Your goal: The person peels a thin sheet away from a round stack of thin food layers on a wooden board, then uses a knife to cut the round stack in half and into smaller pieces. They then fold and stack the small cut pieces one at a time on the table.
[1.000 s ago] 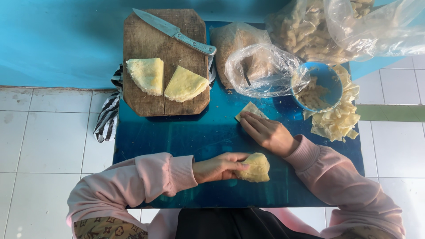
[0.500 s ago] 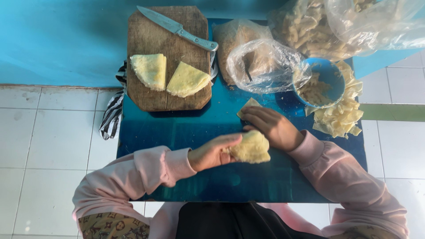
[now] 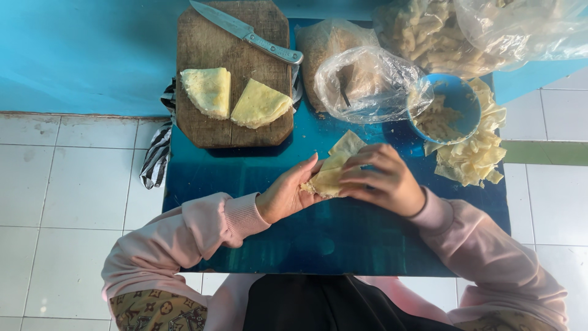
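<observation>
A thin pale yellow wrapper (image 3: 334, 168) with filling lies across the palm of my left hand (image 3: 288, 193), above the blue table (image 3: 245, 184). My right hand (image 3: 380, 178) is curled over it from the right, fingertips pinching its edge. A blue bowl (image 3: 462, 101) of crumbly filling stands just beyond my right hand. Next to the bowl lies a heap of folded pale pieces (image 3: 474, 153).
A wooden cutting board (image 3: 233, 58) at the back left carries two folded yellow wedges (image 3: 236, 98) and a knife (image 3: 245, 30). Clear plastic bags (image 3: 367, 79) of food sit at the back. A striped cloth (image 3: 156, 153) hangs off the table's left edge. White floor tiles surround the table.
My left hand has carried the filled wrapper up and toward the middle of the table. My right hand left the flat piece on the table and closed over the wrapper.
</observation>
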Demonstrator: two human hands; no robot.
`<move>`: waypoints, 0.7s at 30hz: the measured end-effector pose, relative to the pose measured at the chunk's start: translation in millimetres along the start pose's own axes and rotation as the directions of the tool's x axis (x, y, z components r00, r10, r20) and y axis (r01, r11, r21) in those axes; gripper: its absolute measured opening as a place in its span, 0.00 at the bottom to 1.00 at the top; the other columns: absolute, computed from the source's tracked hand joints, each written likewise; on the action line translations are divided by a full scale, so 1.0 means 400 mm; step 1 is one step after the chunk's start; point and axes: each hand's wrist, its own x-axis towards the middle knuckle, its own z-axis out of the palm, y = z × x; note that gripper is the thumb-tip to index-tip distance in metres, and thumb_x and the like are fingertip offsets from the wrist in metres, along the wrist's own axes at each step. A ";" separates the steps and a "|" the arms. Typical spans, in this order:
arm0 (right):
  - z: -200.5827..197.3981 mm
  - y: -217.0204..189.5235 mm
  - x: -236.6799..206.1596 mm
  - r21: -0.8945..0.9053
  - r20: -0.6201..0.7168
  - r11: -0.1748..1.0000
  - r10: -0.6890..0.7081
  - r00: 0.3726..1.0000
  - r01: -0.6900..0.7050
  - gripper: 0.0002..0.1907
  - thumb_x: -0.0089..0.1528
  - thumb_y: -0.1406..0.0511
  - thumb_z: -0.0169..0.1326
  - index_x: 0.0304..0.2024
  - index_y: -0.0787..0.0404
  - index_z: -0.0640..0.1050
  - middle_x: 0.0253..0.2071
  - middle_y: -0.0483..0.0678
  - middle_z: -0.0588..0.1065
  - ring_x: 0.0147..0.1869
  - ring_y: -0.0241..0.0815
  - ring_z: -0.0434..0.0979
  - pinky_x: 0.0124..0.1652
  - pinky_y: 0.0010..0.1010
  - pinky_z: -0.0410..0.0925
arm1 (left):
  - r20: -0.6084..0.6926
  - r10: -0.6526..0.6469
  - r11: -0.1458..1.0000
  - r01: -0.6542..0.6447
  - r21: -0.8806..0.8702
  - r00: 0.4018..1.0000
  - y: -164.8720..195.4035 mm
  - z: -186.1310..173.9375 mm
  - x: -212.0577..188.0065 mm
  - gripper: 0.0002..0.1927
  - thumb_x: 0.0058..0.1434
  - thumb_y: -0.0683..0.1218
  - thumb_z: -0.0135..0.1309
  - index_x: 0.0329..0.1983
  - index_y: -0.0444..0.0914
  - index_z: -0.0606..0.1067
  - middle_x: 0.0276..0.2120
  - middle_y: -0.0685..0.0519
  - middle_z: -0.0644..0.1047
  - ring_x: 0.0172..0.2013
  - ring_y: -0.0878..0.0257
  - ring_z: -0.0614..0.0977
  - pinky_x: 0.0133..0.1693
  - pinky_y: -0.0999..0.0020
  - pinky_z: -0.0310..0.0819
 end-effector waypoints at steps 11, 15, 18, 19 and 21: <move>0.012 -0.013 -0.031 -0.269 0.137 0.951 -0.120 0.983 0.153 0.15 0.59 0.68 0.64 0.48 0.64 0.80 0.46 0.50 0.78 0.50 0.47 0.80 0.46 0.35 0.71 | -0.036 0.024 0.945 -0.011 0.326 0.999 -0.021 0.007 -0.003 0.31 0.68 0.46 0.58 0.71 0.33 0.62 0.59 0.53 0.73 0.59 0.66 0.75 0.62 0.69 0.72; 0.039 0.004 -0.078 0.150 0.012 0.889 0.436 0.900 -0.432 0.06 0.65 0.70 0.57 0.45 0.63 0.78 0.47 0.48 0.79 0.49 0.39 0.82 0.47 0.27 0.74 | -0.069 0.032 0.885 0.004 0.466 0.997 -0.028 0.002 -0.003 0.34 0.67 0.45 0.59 0.73 0.33 0.62 0.58 0.53 0.73 0.58 0.67 0.75 0.59 0.70 0.73; 0.045 0.038 -0.098 0.585 0.142 0.433 0.777 0.613 -0.685 0.06 0.71 0.68 0.55 0.48 0.65 0.76 0.41 0.47 0.75 0.44 0.35 0.72 0.44 0.27 0.67 | -0.077 0.006 0.899 0.028 0.436 0.997 -0.034 0.003 0.001 0.36 0.66 0.45 0.58 0.75 0.35 0.60 0.59 0.53 0.73 0.58 0.66 0.76 0.59 0.69 0.74; 0.046 0.046 -0.101 0.680 0.179 0.311 0.808 0.562 -0.664 0.07 0.70 0.67 0.55 0.48 0.65 0.76 0.42 0.46 0.75 0.45 0.34 0.73 0.45 0.27 0.68 | -0.076 -0.006 0.911 0.037 0.411 0.997 -0.034 0.004 0.002 0.36 0.66 0.45 0.58 0.75 0.36 0.59 0.59 0.53 0.73 0.59 0.65 0.76 0.59 0.69 0.74; 0.046 0.062 -0.100 0.819 0.271 0.051 0.843 0.465 -0.571 0.09 0.70 0.66 0.54 0.49 0.66 0.75 0.43 0.44 0.75 0.47 0.33 0.76 0.48 0.27 0.70 | -0.060 -0.024 0.911 0.046 0.409 0.998 -0.036 0.006 0.005 0.36 0.67 0.46 0.57 0.75 0.34 0.59 0.60 0.51 0.74 0.60 0.64 0.76 0.59 0.68 0.75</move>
